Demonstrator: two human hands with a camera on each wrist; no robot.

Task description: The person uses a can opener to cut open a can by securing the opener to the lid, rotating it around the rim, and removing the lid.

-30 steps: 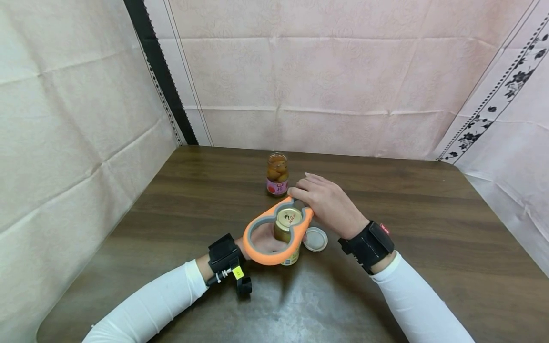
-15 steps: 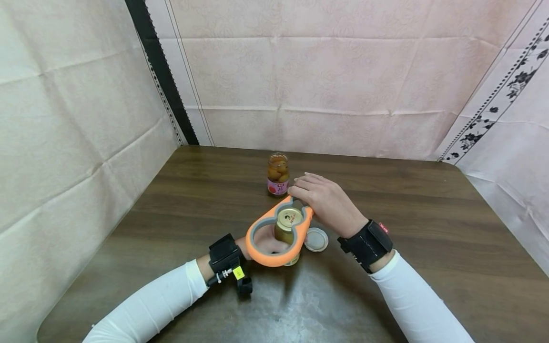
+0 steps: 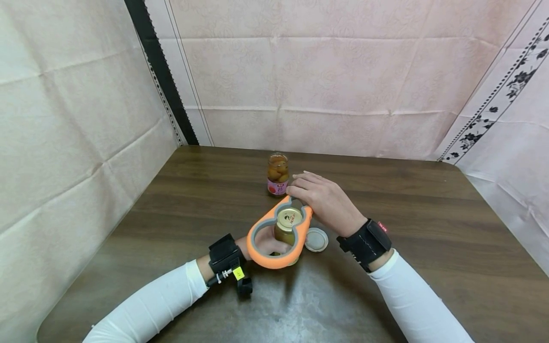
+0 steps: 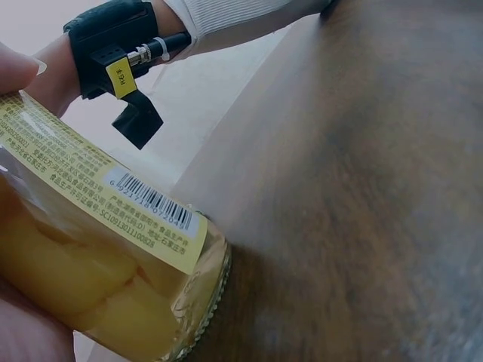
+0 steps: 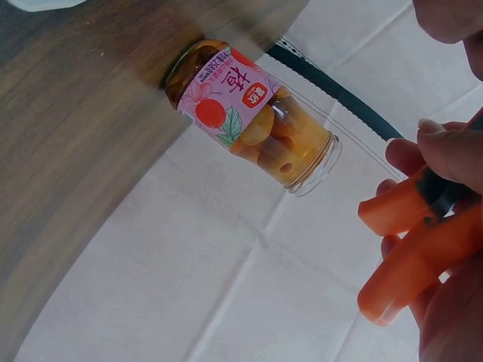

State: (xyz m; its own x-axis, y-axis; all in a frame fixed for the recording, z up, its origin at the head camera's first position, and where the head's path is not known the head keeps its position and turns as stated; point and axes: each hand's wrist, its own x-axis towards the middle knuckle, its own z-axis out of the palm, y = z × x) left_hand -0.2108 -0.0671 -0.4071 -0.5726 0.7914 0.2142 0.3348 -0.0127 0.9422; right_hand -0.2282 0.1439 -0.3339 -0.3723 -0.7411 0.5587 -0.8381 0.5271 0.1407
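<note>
My left hand point(image 3: 267, 239) grips a glass jar of yellow fruit point(image 4: 98, 290), its closed gold lid point(image 3: 289, 217) facing up. In the left wrist view, the jar's yellow label point(image 4: 98, 177) and barcode show, with thumb and palm against the glass. My right hand point(image 3: 324, 199) holds the handle end of an orange jar opener point(image 3: 274, 261) with grey padding. The lid appears within the opener's smaller loop, beside its handles; whether the padding presses on it I cannot tell. In the right wrist view, fingers wrap the two orange handles point(image 5: 404, 264), which stand slightly apart.
An uncapped jar of brown-amber fruit point(image 3: 278, 176) with a pink label stands behind my hands, close to the right fingertips. A loose pale lid point(image 3: 316, 239) lies right of the gripped jar. The wooden table point(image 3: 206, 190) ends at pale cloth walls point(image 3: 334, 85).
The opener's wide end has shifted slightly right and toward me around the jar. My right hand has moved very slightly left; both hands keep their holds.
</note>
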